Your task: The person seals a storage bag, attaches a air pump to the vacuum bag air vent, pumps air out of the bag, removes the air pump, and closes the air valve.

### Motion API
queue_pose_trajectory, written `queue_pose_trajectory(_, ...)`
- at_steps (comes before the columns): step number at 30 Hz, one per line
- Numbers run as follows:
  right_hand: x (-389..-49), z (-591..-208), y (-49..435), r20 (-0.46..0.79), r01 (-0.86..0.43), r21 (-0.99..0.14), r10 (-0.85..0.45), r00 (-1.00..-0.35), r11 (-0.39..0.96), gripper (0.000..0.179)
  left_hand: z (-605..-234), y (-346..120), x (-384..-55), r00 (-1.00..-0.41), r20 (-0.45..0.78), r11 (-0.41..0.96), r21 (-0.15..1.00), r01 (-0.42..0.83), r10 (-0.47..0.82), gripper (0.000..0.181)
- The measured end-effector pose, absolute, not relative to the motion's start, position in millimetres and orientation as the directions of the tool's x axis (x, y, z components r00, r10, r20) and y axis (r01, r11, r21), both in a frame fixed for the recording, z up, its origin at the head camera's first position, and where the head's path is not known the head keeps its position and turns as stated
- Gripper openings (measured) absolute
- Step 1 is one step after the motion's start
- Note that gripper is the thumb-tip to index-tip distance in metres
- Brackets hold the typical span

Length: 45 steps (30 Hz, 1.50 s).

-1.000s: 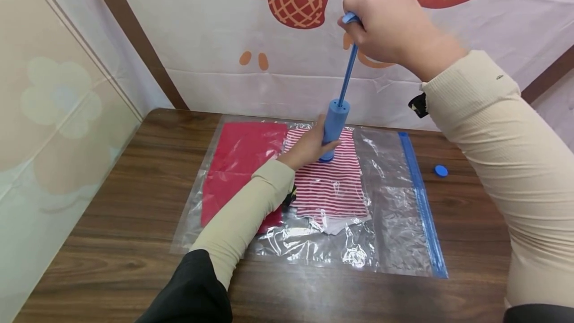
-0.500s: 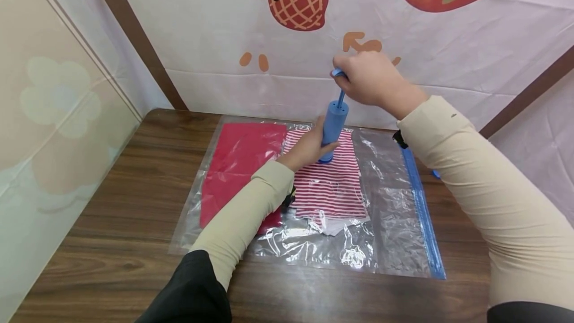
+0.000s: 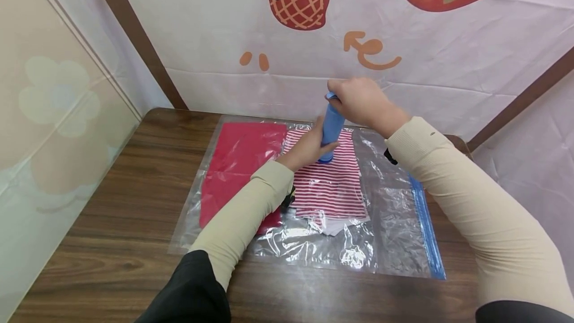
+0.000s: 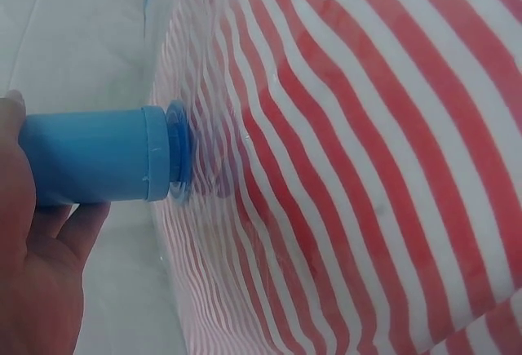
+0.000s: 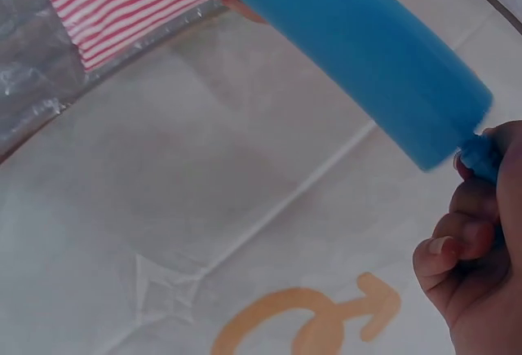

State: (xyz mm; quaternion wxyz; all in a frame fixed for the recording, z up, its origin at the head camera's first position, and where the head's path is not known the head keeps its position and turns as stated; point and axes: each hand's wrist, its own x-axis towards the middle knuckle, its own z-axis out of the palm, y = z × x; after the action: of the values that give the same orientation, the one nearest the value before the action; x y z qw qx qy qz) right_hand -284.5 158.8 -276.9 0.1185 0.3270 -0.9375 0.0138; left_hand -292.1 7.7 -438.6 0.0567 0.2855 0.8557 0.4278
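On the wood-grain tabletop [image 3: 103,228] lies a clear zip-seal plastic bag [image 3: 399,223] holding a red cloth [image 3: 242,163] beside a red-and-white striped cloth [image 3: 332,188]. A blue pump [image 3: 333,126] stands tilted on the bag over the striped cloth, the left hand [image 3: 308,147] wrapped around its barrel [image 4: 90,155], the right hand [image 3: 362,102] gripping its handle [image 3: 331,95].

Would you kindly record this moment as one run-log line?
left grip: holds blue pump | right grip: holds its handle, close to the barrel | pump foot: on clear bag over red-striped cloth
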Motion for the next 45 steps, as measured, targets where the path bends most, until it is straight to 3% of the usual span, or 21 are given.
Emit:
queue_pose_trajectory(10, -286, -287, 162, 0.255, -0.628, 0.053, -0.618, -0.743, 0.777, 0.023, -439, 8, -292, -0.820, 0.171, 0.459, 0.757, 0.464, 0.546, 0.082)
queue_pose_trajectory(18, -288, -275, 164, 0.198, -0.645, 0.082, -0.647, -0.737, 0.760, 0.020, -439, 10, -292, -0.827, 0.165, 0.464, 0.761, 0.454, 0.538, 0.082)
queue_pose_trajectory(27, -287, -229, 165, 0.238, -0.637, 0.107, -0.642, -0.729, 0.763, 0.018, -440, 9, -291, -0.843, 0.127, 0.497, 0.758, 0.423, 0.523, 0.081)
queue_pose_trajectory(33, -282, -188, 165, 0.272, -0.578, 0.106, -0.583, -0.766, 0.809, 0.017, -439, 11, -292, -0.845, 0.111, 0.513, 0.750, 0.417, 0.524, 0.078)
queue_pose_trajectory(39, -280, -151, 162, 0.347, -0.530, 0.177, -0.556, -0.755, 0.829, 0.022, -438, 11, -291, -0.847, 0.093, 0.533, 0.740, 0.411, 0.523, 0.079)
queue_pose_trajectory(45, -278, -137, 158, 0.342, -0.510, 0.167, -0.535, -0.773, 0.844, 0.026, -440, 11, -291, -0.855, 0.069, 0.537, 0.751, 0.383, 0.514, 0.079)
